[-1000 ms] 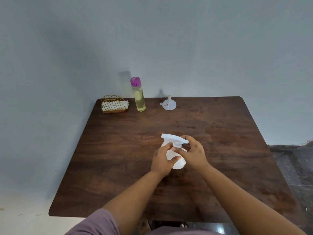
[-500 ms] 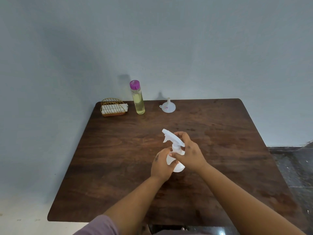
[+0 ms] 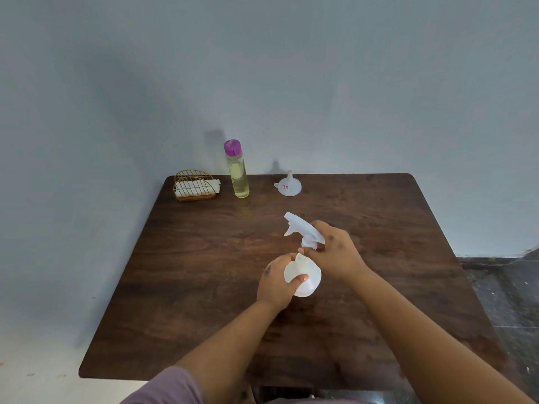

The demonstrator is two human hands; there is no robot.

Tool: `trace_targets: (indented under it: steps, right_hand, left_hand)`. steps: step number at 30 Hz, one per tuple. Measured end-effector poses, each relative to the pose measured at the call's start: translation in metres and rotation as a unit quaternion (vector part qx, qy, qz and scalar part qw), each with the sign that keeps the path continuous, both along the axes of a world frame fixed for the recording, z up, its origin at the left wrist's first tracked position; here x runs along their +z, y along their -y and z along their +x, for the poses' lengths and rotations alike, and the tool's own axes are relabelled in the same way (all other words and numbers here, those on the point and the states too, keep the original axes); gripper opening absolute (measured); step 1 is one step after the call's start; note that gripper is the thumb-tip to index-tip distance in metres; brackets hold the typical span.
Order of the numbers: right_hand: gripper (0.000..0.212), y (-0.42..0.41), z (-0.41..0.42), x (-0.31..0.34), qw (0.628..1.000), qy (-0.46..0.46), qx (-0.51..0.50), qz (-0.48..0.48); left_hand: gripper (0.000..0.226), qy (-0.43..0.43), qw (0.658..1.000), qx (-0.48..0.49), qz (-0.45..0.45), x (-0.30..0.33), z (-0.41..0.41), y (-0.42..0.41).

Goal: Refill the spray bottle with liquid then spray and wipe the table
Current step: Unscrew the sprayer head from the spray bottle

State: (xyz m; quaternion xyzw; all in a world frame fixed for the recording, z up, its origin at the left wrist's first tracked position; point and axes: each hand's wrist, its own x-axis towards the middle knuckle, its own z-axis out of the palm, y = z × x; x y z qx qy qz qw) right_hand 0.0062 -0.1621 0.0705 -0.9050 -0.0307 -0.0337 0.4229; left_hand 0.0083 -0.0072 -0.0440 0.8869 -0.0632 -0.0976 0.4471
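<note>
Hands meet at the middle of the counter (image 3: 180,287), both busy on the spray bottle (image 3: 303,275). Left hand (image 3: 277,282) is clenched round the white body, low and near; right hand (image 3: 335,252) is closed on the neck collar just under the trigger head (image 3: 300,227), which juts up and away toward the far left. So the bottle's long axis tilts from near body to far nozzle, and the cap sits directly above the left grip, right inside the right hand's fingers: looks like the head is being twisted off for the refill, though whether the thread is loose yet I cannot tell. Refill bottle (image 3: 236,170) with the purple cap stands at the far edge, left of the white funnel (image 3: 288,186), both well apart from the hands; wire holder (image 3: 194,186) with cloths sits at the far left corner. Plenty of bare wood all round, with the funnel nearer the right hand.
</note>
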Motion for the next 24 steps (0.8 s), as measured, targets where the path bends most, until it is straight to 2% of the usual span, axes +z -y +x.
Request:
trace_targets:
  steps: [6,14,19,24]
  right_hand:
    - [0.025,0.002,-0.003,0.029,0.999,0.038,-0.008,-0.036]
    - [0.027,0.010,-0.003,0.068,0.995,0.097,-0.024,-0.010]
    - [0.025,0.035,-0.006,0.091,0.989,0.127,-0.074,0.032]
    - [0.025,0.049,-0.002,0.097,0.987,0.101,-0.107,0.064]
  left_hand:
    - [0.055,-0.009,1.000,-0.009,0.001,0.003,0.002,-0.001]
    - [0.050,-0.017,1.000,-0.003,0.016,0.005,0.001,-0.002]
    - [0.048,-0.020,1.000,-0.003,0.019,0.015,0.001,0.006]
    - [0.047,-0.028,0.999,0.000,0.025,0.012,0.004,0.002]
